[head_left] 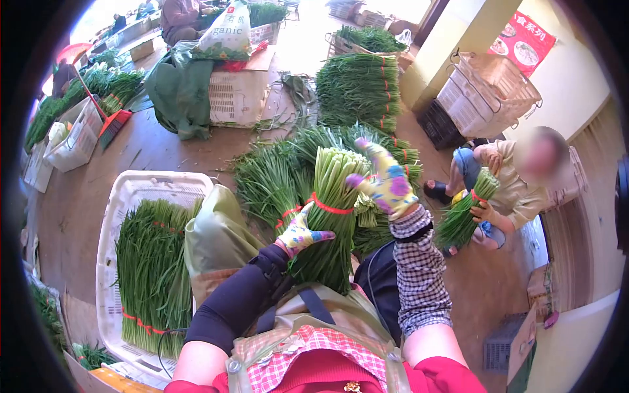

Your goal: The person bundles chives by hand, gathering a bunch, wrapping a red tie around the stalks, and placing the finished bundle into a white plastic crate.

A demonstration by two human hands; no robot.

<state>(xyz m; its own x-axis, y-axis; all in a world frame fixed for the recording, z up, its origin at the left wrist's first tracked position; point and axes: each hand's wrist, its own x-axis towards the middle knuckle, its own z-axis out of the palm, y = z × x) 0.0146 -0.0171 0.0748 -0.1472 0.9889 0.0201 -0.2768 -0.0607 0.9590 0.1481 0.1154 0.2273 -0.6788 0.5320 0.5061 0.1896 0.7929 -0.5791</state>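
Observation:
My left hand, in a flowered glove, grips a bundle of garlic chives held upright over my lap, its pale cut ends on top. A red band rings the bundle just above my fingers. My right hand, gloved alike, is raised just right of the pale ends, its fingers spread and holding nothing. Behind the bundle lies a heap of more chives, some tied with red bands. To my left, a white plastic basket holds tied chives in rows.
At right a seated person holds another tied bundle. Stacked chives stand ahead, beside a white crate topped with a bag. Empty baskets lean by the pillar. A red broom stands far left.

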